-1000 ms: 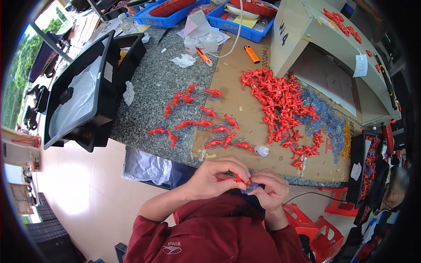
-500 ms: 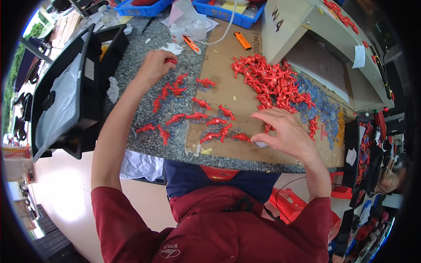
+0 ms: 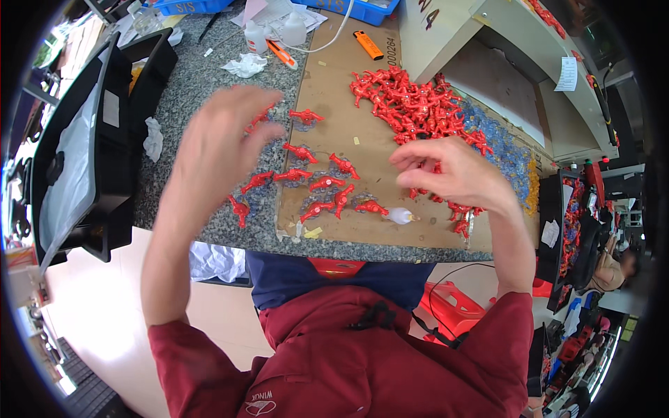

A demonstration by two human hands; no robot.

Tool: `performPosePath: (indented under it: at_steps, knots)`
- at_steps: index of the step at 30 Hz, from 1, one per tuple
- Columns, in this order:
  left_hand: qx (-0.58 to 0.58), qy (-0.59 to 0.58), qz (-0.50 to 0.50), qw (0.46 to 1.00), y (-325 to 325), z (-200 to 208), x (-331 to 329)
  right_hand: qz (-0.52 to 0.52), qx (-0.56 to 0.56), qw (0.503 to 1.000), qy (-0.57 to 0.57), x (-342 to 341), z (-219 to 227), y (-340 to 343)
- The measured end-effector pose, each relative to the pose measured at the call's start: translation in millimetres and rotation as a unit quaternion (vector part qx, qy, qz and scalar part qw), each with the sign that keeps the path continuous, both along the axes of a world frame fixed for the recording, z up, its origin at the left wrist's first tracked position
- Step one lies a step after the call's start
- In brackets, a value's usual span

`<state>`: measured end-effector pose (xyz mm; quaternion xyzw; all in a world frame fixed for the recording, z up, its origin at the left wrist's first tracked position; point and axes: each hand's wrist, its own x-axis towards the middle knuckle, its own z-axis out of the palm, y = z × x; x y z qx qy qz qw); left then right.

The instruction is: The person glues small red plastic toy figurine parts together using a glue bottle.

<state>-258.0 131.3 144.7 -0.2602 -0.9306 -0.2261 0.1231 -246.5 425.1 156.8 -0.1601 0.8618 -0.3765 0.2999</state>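
Observation:
My left hand (image 3: 224,139), smeared by motion, is over the granite part of the table with thumb and fingers apart. Glossy red figure-like pieces (image 3: 257,120) show between its thumb and fingers, and others lie hidden below it. Several more red pieces (image 3: 326,182), with clear bluish parts beside or under them, are spread out between my hands. My right hand (image 3: 456,171) hovers at the near edge of a heap of red pieces (image 3: 418,104), thumb and forefinger apart with nothing visible between them. Close by, a small white bottle with a narrow tip (image 3: 400,216) lies on the cardboard (image 3: 373,146).
Clear blue parts (image 3: 498,139) and yellow parts (image 3: 532,191) lie right of the heap, beside a pale shelf unit (image 3: 453,42). An orange cutter (image 3: 281,54), an orange box-like item (image 3: 368,45) and white bottles (image 3: 293,29) stand farther back. Black bins (image 3: 104,146) line the left.
My left hand has come nearer and its pinch on a red piece has loosened. My right hand has moved away from the white bottle, uncovering it. The whole view has shifted slightly.

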Motion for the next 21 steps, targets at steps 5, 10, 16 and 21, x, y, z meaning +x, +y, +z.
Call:
performPosePath:
  at_steps: [5,10,16,21]
  knots:
    - [-0.004,-0.186,0.069,0.98,50.6,-9.1,91.3,0.051,0.036,0.998,-0.018,-15.1,-1.8,-23.8]
    - [0.029,-0.101,0.1,0.989,73.9,-76.8,90.3,0.174,0.123,0.971,0.104,-1.6,-36.3,-56.5]
    - [0.026,-0.011,0.135,0.99,62.7,-76.0,49.9,0.094,0.096,0.981,0.139,-32.7,-39.4,-76.2]
    - [0.006,0.009,0.192,0.981,53.4,-81.3,8.8,0.046,0.087,0.985,0.142,-76.7,-50.6,-100.0]
